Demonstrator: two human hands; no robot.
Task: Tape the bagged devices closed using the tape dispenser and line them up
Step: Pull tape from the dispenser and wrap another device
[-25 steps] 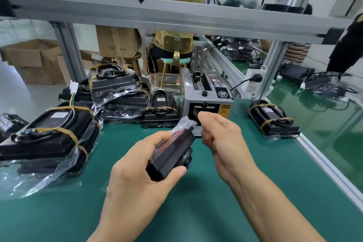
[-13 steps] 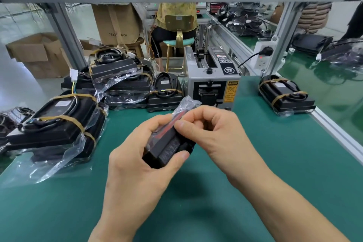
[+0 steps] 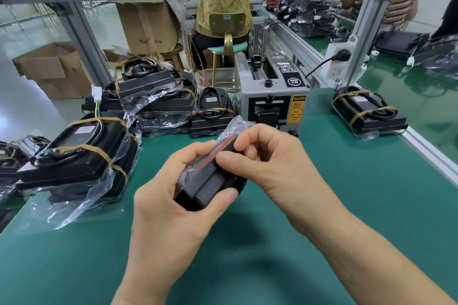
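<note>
The left hand is gripping a bagged device above the mat while the right hand is pinching its top, seemingly pressing tape. One taped unit is sitting beside the dispenser; lining up apparently remains.

Cardboard boxes, power strip

Left hand, right hand: both curled, gripping.

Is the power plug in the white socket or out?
In: the black plug sits in the white socket, and a small red light glows below it.
</note>
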